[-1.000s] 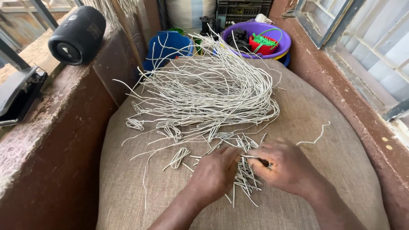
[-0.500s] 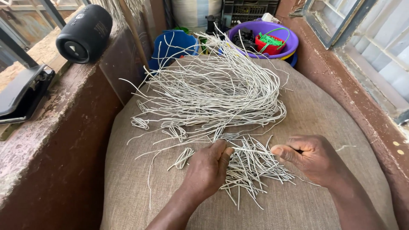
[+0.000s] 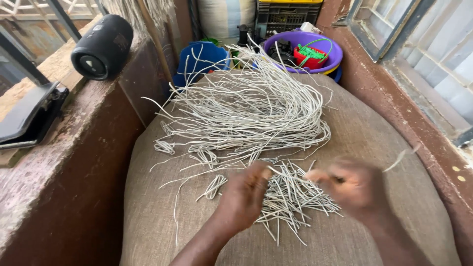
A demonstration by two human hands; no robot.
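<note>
A big loose bundle of long white strands (image 3: 246,108) lies across a brown burlap sack (image 3: 374,133). Nearer to me sits a pile of short cut white pieces (image 3: 290,197). My left hand (image 3: 244,199) rests on the left side of this pile, fingers closed with the ends of a few pieces at the fingertips. My right hand (image 3: 357,189) is just right of the pile and blurred by motion, fingers curled and pointing towards the left hand. What it holds is unclear. A blurred single strand (image 3: 401,157) shows to its right.
A low reddish wall (image 3: 64,177) runs along the left, with a black cylindrical speaker (image 3: 101,47) and a black flat device (image 3: 29,116) on it. Behind the sack stand a blue bucket (image 3: 199,56), a purple basin (image 3: 305,49) holding red and green items, and a black crate (image 3: 288,15). A window wall (image 3: 419,69) is on the right.
My right hand has pulled away to the right of the cut pile and is now moving fast. The left hand stays on the pile's left side.
</note>
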